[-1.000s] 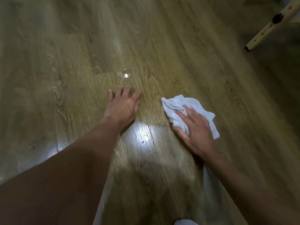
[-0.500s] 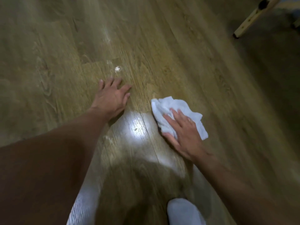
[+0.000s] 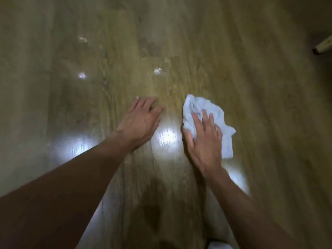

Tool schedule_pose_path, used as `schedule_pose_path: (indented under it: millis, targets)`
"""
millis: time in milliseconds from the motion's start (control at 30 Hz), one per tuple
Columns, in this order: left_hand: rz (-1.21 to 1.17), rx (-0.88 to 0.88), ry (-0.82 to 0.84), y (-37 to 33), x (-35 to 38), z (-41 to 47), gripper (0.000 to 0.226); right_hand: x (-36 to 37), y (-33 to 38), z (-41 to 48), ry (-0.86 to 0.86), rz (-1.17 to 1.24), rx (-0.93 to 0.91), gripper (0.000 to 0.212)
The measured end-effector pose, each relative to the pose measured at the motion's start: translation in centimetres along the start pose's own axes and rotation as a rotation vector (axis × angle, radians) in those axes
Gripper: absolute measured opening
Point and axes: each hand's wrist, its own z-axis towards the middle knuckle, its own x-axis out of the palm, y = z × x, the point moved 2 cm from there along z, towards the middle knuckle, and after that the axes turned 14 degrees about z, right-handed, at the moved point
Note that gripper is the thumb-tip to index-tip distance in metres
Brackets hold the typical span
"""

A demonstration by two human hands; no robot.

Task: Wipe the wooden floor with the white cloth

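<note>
The wooden floor fills the view, blurred towards its edges. Out at ten o'clock from the centre, two small glistening spots sit on the boards, one above the other, and a third lies near twelve o'clock. Just left of centre, the left hand lies palm down on the bare floor, fingers straight and pointing to one o'clock, holding nothing. A bright patch of glare shines between the two hands. Just right of centre, the right hand presses flat on the white cloth, fingers straight and spread, pointing to twelve o'clock. The cloth lies crumpled on the floor under that hand, showing at its eleven and three o'clock sides. The hands are near each other but apart. At two o'clock, by the frame's edge, stands a pale furniture leg.
</note>
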Motion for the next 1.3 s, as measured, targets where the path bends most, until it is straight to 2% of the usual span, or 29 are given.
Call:
schedule_pose_path:
  millis: [133,200,267,367,467,567,633,700,767,833,967,1067,1100,1233,1300]
  targets:
    - [0.032,-0.035,0.032,2.1,1.3,-3.8,0.043,-0.4,-1.6,-2.4,0.170,-0.125,-0.281,0.059]
    - [0.018,-0.038,0.070,2.4,1.4,-4.3,0.049,-1.4,-2.0,0.8,0.144,-0.132,-0.257,0.062]
    - [-0.024,-0.054,0.090,2.5,1.6,-4.1,0.052,-0.3,-0.5,5.2,0.056,-0.092,-0.154,0.063]
    - [-0.058,-0.088,0.116,2.3,1.4,-3.6,0.053,2.2,3.0,6.6,0.020,-0.032,-0.068,0.061]
    - [-0.057,-0.016,0.178,3.1,0.7,-3.3,0.053,3.6,4.9,1.3,0.106,-0.038,-0.290,0.061]
    - [-0.120,0.020,0.226,4.0,0.0,-2.7,0.048,2.0,2.2,-2.7,0.214,-0.150,-0.512,0.061]
    - [-0.165,-0.005,0.197,4.5,0.3,-3.0,0.045,0.6,0.2,-0.9,0.172,-0.161,-0.447,0.060]
    - [-0.164,-0.036,0.147,4.4,0.8,-4.2,0.042,0.3,0.3,1.8,0.109,-0.073,-0.291,0.058]
    - [-0.110,-0.067,0.034,4.7,0.9,-5.2,0.038,1.2,3.1,4.2,0.056,-0.031,-0.193,0.056]
    - [-0.059,-0.112,0.002,5.1,0.4,-6.1,0.038,3.4,6.2,4.4,0.069,-0.030,-0.196,0.056]
    - [0.068,-0.104,0.006,7.3,-0.7,-8.7,0.046,6.9,10.1,-2.0,0.146,-0.024,-0.435,0.058]
    - [0.121,-0.083,0.087,9.3,-0.5,-11.5,0.054,6.2,8.7,-7.2,0.248,-0.035,-0.576,0.058]
    - [0.120,-0.101,0.117,9.9,-0.3,-12.6,0.057,5.5,7.8,-7.4,0.254,-0.039,-0.559,0.059]
    - [0.084,-0.174,0.206,10.5,0.1,-15.2,0.071,3.4,6.5,-2.2,0.082,0.043,-0.195,0.057]
    - [0.089,-0.185,0.223,10.2,0.5,-16.2,0.073,4.5,8.8,0.4,0.075,0.005,-0.154,0.068]
